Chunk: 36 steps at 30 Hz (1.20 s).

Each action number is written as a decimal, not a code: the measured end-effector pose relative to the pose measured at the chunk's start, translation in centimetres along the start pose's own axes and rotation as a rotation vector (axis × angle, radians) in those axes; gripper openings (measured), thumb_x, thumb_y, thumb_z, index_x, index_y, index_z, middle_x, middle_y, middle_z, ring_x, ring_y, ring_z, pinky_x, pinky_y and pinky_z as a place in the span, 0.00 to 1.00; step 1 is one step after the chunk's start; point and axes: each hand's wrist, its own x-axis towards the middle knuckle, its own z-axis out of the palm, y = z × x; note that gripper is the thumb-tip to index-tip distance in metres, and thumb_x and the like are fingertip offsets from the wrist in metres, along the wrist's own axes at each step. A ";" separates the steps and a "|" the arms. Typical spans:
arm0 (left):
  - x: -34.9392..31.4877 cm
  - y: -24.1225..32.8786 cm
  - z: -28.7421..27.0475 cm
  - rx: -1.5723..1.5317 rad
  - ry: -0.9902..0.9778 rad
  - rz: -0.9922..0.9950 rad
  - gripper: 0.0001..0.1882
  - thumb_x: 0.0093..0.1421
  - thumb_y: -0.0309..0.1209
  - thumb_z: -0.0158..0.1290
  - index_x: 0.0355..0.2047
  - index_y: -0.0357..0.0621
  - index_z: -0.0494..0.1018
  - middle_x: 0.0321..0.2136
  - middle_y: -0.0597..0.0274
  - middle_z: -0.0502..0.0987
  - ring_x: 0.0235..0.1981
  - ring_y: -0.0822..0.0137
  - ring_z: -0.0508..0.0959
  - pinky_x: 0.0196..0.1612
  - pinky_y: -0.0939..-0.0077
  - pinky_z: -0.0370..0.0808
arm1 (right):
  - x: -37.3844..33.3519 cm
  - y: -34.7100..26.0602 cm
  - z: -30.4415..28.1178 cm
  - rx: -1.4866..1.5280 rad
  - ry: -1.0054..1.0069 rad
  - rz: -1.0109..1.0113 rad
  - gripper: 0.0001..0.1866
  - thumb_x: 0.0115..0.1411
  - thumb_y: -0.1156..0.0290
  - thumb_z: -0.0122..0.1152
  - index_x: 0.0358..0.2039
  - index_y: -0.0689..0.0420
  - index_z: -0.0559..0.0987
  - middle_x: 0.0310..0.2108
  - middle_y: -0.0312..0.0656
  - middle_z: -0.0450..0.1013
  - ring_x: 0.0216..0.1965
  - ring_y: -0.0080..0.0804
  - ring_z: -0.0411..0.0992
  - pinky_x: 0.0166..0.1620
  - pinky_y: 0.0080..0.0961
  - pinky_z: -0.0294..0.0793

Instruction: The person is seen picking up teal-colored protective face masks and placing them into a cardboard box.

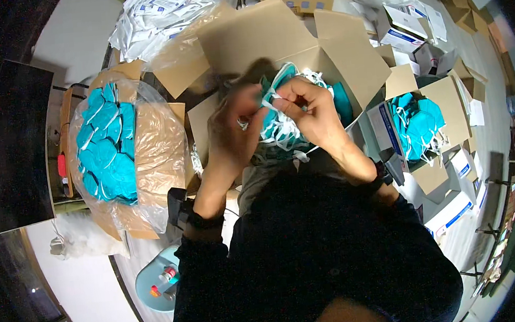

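A teal face mask (285,74) with white straps is between my hands, above the opening of a large cardboard box (259,30). My left hand (236,126), partly in shadow and slightly blurred, is closed at the mask's left side. With thumb and forefinger pinched together, my right hand (309,109) grips the mask's white strap (268,98). Just below the fingers, a tangle of white straps (282,132) hangs over more teal masks inside the box. Part of the held mask is hidden by my fingers.
On the left, a plastic-lined box (159,138) holds a pile of teal masks (108,145). Another box of masks (418,124) stands at the right. Beyond lies a bag of white packets (159,20). A light-blue stool (151,275) with small items is at lower left.
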 end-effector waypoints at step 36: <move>1.6 -6.8 2.7 -0.562 0.681 -0.187 0.12 0.63 0.30 0.49 0.23 0.43 0.64 0.18 0.66 0.63 0.22 0.70 0.63 0.25 0.72 0.62 | -5.4 0.1 -4.3 -0.253 -0.300 -0.128 0.02 0.56 0.82 0.57 0.27 0.63 0.76 0.24 0.43 0.72 0.28 0.38 0.72 0.33 0.29 0.70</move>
